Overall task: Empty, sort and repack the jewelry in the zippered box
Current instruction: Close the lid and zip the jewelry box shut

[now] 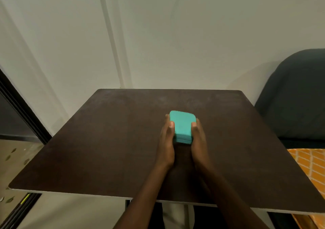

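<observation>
On the dark brown table (105,140), a little right of its middle and toward the far half, sits a small teal box (182,125) with rounded corners, lid closed; a thin seam runs round its near edge, though the zipper itself is too small to make out. Left hand (167,140) lies along the box's left side, thumb resting on the top near the left edge, the other fingers reaching forward along the side wall and mostly hidden behind the box. Right hand (198,140) mirrors it on the right side, thumb tip on the top near the right edge, fingers running along the right wall. Both hands hold the box between them, pressed against its flanks; fingers look fairly straight rather than curled tight, but their tips are out of sight, so the exact wrap cannot be told. Box bottom appears to rest on the table surface. Both forearms come in from the near table edge, close together, heels of the hands almost touching just behind the box. Beyond the table stands a pale wall (175,35). A dark chair back (295,96) stands at the right, with an orange patterned cloth (309,167) below it by the table's right edge.
</observation>
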